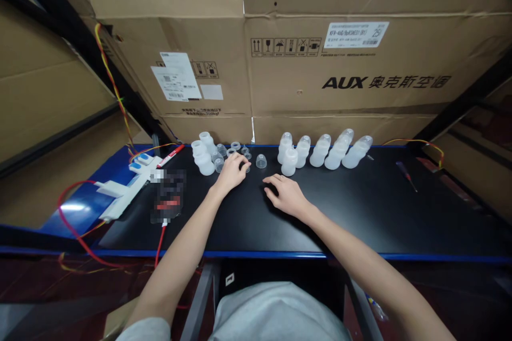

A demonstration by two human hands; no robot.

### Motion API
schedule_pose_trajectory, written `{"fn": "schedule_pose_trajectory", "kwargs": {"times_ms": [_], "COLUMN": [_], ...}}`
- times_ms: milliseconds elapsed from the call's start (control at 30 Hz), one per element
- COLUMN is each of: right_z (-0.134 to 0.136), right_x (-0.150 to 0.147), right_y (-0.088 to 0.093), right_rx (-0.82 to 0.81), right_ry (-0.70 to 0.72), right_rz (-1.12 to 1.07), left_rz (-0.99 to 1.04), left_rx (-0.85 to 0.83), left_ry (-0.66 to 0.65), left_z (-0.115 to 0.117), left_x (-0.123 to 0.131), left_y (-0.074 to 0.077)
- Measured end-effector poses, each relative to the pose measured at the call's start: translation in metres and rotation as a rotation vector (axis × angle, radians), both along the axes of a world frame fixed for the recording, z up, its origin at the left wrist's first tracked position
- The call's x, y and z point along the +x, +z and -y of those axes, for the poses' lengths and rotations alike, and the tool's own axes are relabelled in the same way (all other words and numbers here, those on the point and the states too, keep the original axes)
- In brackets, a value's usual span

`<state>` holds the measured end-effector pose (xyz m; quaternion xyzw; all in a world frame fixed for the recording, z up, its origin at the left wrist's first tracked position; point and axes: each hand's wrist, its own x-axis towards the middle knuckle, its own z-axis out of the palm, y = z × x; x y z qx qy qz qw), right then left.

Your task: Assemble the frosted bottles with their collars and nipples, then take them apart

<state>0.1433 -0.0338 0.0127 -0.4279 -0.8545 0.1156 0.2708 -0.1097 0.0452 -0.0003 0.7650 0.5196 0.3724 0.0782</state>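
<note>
My left hand point(233, 171) is over the small clear parts at the back of the table, its thumb and fingertips pinched close together; whatever they hold is too small to make out. Beside it are clear rings point(235, 146) and clear dome caps point(221, 150), partly hidden by the hand. One dome cap point(261, 161) stands apart between my hands. My right hand point(285, 195) rests low over the table, fingers curved and apart, with nothing in it. Just beyond it stands a frosted baby bottle point(288, 162).
Several capped bottles point(320, 150) stand back right; uncapped bottles point(205, 162) stand back left. A power strip point(130, 192) with cables, a red marker point(171, 155) and a blurred dark item point(170, 192) lie left. A screwdriver point(407, 176) lies right. Cardboard point(288, 90) walls the back.
</note>
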Motion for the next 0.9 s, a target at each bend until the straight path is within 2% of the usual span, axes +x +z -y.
{"fn": "schedule_pose_trajectory", "kwargs": {"times_ms": [100, 200, 333, 433, 500, 600, 700, 800, 900], "right_z": [-0.001, -0.002, -0.003, -0.006, -0.008, -0.012, -0.014, -0.014, -0.012], "right_x": [0.0, 0.0, 0.002, 0.003, 0.004, 0.005, 0.006, 0.007, 0.007], "right_y": [-0.001, -0.001, 0.003, 0.003, 0.002, -0.001, -0.004, -0.004, -0.001], "right_rx": [-0.026, -0.073, -0.109, -0.122, -0.125, -0.141, -0.161, -0.178, -0.196], "right_ry": [-0.038, -0.107, -0.131, -0.134, -0.155, -0.206, -0.262, -0.307, -0.317], "right_rz": [-0.027, -0.053, -0.062, -0.104, -0.162, -0.249, -0.262, -0.204, -0.156], "left_rz": [0.068, 0.196, 0.369, 0.441, 0.393, 0.106, -0.126, -0.185, -0.123], "left_rx": [-0.038, -0.134, -0.196, -0.182, -0.1, 0.018, -0.01, -0.076, -0.093], "left_ry": [-0.023, -0.162, -0.268, -0.294, -0.298, -0.303, -0.309, -0.307, -0.305], "left_z": [0.008, 0.021, 0.041, 0.048, 0.047, 0.045, 0.043, 0.043, 0.043], "left_x": [0.006, 0.023, 0.053, 0.063, 0.06, 0.047, 0.039, 0.039, 0.04], "left_y": [0.007, 0.014, 0.016, 0.017, 0.02, 0.024, 0.024, 0.017, 0.012]}}
